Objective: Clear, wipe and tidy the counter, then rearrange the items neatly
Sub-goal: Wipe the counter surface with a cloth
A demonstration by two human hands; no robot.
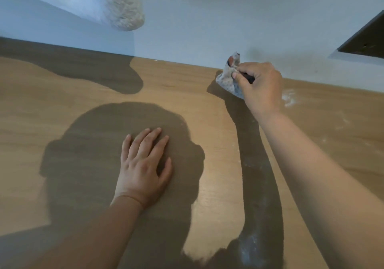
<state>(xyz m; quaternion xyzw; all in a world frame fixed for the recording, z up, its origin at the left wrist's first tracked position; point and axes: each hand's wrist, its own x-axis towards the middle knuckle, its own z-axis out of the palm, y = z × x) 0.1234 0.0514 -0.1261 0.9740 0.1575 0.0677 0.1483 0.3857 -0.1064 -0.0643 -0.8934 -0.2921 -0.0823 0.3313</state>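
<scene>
Head view shows the right hand (258,86) gripping a bunched cloth (228,77) at the far edge of the wooden counter (187,85), by the wall. Left hand (143,164) lies flat, fingers straight, nearer. White smears (289,100), perhaps powder, sit right of the cloth.

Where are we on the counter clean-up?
Done: nothing stands on the visible counter, so clearing looks finished. In hand: the right hand grips a crumpled cloth at the back edge by the wall; the left hand rests flat on the wood. Left: white powdery smears beside the cloth and lower down need wiping; no items in view to rearrange yet.
</scene>
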